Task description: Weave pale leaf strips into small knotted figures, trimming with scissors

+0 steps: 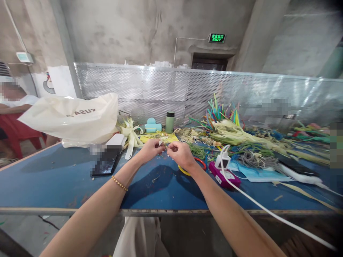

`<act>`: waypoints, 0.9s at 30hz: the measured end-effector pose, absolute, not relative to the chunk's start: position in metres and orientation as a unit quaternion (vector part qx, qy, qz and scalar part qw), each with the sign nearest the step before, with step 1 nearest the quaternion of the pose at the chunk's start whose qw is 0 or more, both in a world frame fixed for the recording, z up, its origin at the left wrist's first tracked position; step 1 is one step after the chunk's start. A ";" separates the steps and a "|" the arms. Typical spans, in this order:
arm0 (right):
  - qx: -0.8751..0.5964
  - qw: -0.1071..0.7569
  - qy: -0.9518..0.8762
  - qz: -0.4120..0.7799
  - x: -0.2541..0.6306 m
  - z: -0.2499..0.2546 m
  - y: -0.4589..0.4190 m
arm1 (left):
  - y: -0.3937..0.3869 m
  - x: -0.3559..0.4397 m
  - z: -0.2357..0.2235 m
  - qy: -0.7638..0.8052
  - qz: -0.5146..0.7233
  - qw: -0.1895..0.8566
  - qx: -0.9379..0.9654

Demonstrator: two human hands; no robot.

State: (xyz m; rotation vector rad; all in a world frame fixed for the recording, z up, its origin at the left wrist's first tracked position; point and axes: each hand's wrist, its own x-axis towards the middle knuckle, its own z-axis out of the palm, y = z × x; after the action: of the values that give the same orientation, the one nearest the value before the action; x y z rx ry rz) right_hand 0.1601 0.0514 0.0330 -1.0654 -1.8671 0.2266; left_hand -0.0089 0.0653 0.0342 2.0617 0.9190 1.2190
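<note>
My left hand (150, 149) and my right hand (181, 153) are held close together above the blue table (53, 178), both with fingers pinched. Between the fingertips is a small pale strip piece (161, 142), too small to name surely. A gold bead bracelet (119, 183) is on my left wrist. Under my right wrist lie a yellow ring and a red ring (199, 162). Just beyond my hands sits a yellow sheet (158, 137) with pale scraps on it.
A white plastic bag (75, 117) and a dark phone (107, 162) lie at the left. A green bottle (169, 122), a teal object (152, 126), pale leaf strips (235, 134), coloured strips (222, 110), a pink power bank (225, 175) with white cable. A person sits far left.
</note>
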 end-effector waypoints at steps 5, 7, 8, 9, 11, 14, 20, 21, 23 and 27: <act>-0.430 0.464 -0.772 0.062 0.160 0.029 0.054 | 0.062 -0.009 0.037 0.370 0.433 0.244 0.785; -0.426 0.462 -0.777 0.044 0.160 0.027 0.055 | 0.060 -0.009 0.038 0.387 0.425 0.221 0.788; -0.423 0.460 -0.780 0.035 0.160 0.026 0.056 | 0.059 -0.009 0.039 0.393 0.423 0.210 0.789; -0.420 0.459 -0.783 0.026 0.160 0.026 0.056 | 0.058 -0.009 0.040 0.395 0.421 0.202 0.791; -0.417 0.461 -0.783 0.013 0.160 0.026 0.056 | 0.057 -0.008 0.041 0.394 0.418 0.198 0.794; -0.428 0.475 -0.768 0.022 0.161 0.028 0.055 | 0.056 -0.008 0.040 0.388 0.416 0.233 0.789; -0.437 0.455 -0.771 0.080 0.162 0.035 0.052 | 0.058 -0.010 0.040 0.370 0.431 0.289 0.770; -0.438 0.454 -0.771 0.082 0.162 0.035 0.052 | 0.059 -0.010 0.040 0.369 0.431 0.289 0.771; -0.443 0.451 -0.771 0.079 0.162 0.034 0.052 | 0.060 -0.010 0.040 0.369 0.430 0.278 0.776; -0.467 0.430 -0.771 0.053 0.161 0.027 0.056 | 0.061 -0.009 0.036 0.367 0.419 0.231 0.798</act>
State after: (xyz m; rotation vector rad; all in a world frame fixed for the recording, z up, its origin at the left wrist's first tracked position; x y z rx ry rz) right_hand 0.1614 0.0559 0.0275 -1.1648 -1.9230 0.1313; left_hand -0.0086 0.0614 0.0363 2.1924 1.0098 1.1516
